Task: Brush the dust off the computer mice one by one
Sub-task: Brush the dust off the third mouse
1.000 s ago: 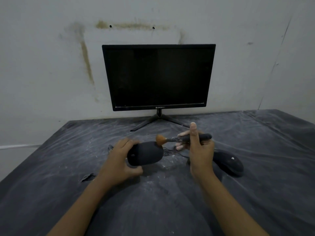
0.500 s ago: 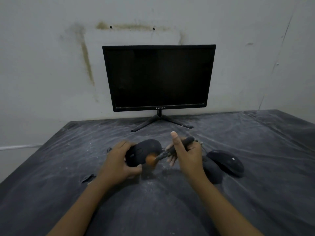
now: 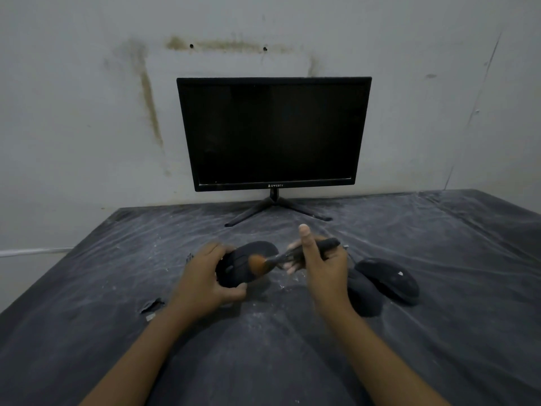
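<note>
1. Nearest: table [image 3: 456, 341] under a dark, dust-streaked sheet [image 3: 263, 361].
2. Near left: small tear [image 3: 150, 305] in the sheet.
3. Centre-left: left hand [image 3: 205, 276] grips a black mouse [image 3: 244, 257], held tilted just above the sheet. Thumb lies along its near edge, fingers curl over its far-left side.
4. Centre-right: right hand [image 3: 325, 271] holds a brush [image 3: 292, 254] by its dark handle. Fingers curl round it, thumb sticks straight up. The orange bristles touch the mouse's top.
5. Just right of the right hand: second mouse [image 3: 364, 293] & third mouse [image 3: 389, 278], both black, lie side by side on the sheet. Can't tell if they touch.
6. Far centre: monitor [image 3: 273, 133] on a stand, screen dark, w/ a stained white wall [image 3: 87, 112] behind.
</note>
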